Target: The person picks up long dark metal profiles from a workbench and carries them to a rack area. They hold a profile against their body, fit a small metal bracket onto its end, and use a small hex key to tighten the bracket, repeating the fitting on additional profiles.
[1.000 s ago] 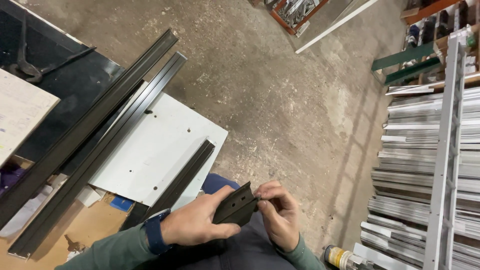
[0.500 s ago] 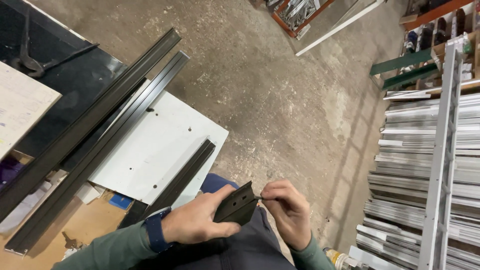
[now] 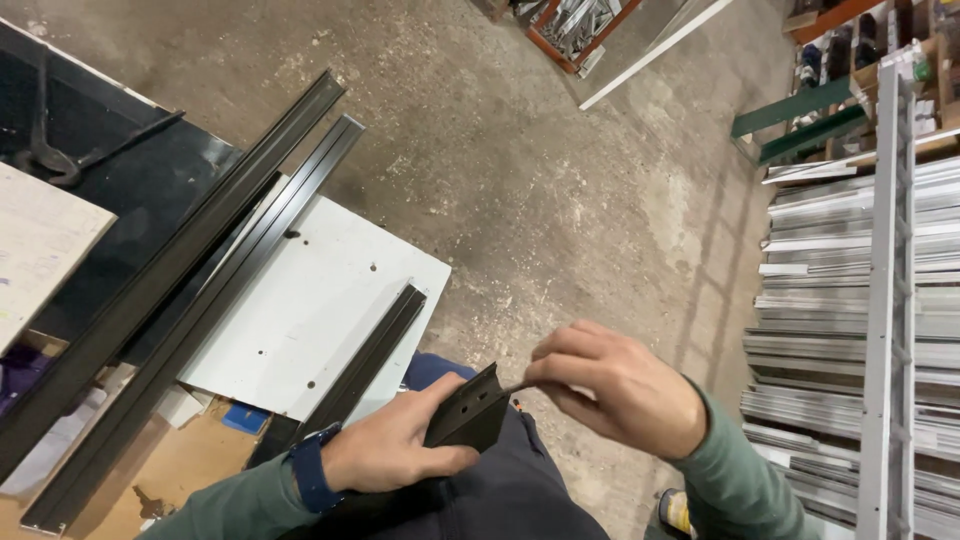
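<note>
Since a moment ago my right hand (image 3: 620,395) has lifted a little up and to the right of the small black metal bracket (image 3: 468,412), where before it was pressed close against its right edge, and my view has tipped slightly so the floor fills more of the middle. Largest in sight is the grey concrete floor (image 3: 560,190), running far ahead of me. To the right stands a rack of pale metal profiles (image 3: 850,300) stacked in layers. On the left lies a white panel (image 3: 310,310) with small holes, and across it run two long dark metal rails (image 3: 200,290), side by side, with a shorter dark rail (image 3: 365,360) nearer to me along the panel's right edge. Close in front of my lap, my left hand (image 3: 395,455) is curled shut around the bracket, thumb on top, holding it tilted. My right hand has its fingers bunched together, fingertips pinching something thin at the bracket's upper right corner; I cannot tell what it is.
</note>
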